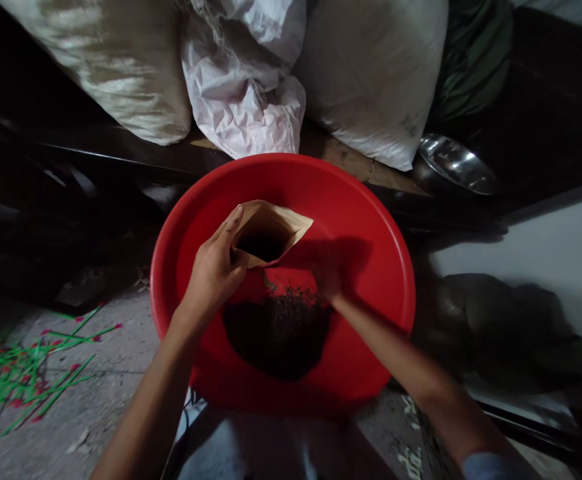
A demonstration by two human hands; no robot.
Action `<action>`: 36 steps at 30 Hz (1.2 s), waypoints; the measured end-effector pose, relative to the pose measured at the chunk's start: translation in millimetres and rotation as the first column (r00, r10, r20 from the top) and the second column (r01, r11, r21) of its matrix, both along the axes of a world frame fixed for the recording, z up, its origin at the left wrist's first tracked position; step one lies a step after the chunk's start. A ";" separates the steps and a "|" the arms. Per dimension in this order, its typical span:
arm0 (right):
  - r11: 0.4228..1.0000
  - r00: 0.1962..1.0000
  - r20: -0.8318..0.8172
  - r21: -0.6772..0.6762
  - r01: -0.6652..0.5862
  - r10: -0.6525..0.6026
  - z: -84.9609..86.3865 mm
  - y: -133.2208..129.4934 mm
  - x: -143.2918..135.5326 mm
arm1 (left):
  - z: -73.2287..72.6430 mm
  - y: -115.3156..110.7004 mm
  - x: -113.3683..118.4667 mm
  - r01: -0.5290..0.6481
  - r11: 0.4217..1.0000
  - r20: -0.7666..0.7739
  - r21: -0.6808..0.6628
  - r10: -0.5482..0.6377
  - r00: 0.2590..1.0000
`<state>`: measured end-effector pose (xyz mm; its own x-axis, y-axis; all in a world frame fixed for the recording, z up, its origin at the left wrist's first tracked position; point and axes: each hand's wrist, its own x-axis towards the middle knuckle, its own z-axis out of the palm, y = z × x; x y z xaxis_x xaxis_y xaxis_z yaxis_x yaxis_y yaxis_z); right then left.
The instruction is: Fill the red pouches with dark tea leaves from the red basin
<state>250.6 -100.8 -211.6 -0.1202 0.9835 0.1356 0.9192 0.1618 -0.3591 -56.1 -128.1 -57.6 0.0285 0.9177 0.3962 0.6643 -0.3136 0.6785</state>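
My left hand [219,262] is closed on the left side of a brown paper bag [298,223], whose mouth gapes upward; its inside is dark. The bag is over a large red plastic basin [383,227]. A heap of dark, loose, crumbly material [281,330] lies in the near part of the basin. My right hand [327,277] is inside the basin at the right edge of that heap. Shadow and motion blur smear its fingers, so what they hold, if anything, does not show.
Behind the basin, stuffed sacks [371,73] and a crumpled white sack [251,100] rest on a dark ledge. A shiny metal bowl [455,163] sits at right. Green sticks with red tips [35,373] litter the floor at left.
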 end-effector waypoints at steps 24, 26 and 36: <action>0.587 0.779 -0.313 -0.522 -0.619 0.544 -13.3 -106.6 -87.8 | 6.4 0.5 6.7 0.042 0.999 -0.063 -0.007 -0.043 0.997; 0.636 0.779 -0.387 -0.451 -0.627 0.494 12.5 -98.4 -80.4 | 8.6 2.8 8.4 0.077 0.997 -0.067 -0.004 -0.078 0.995; 0.762 0.633 -0.437 0.473 -0.441 0.638 214.4 -20.8 -48.2 | 14.4 5.4 32.5 0.247 0.964 -0.163 -0.096 -0.260 0.952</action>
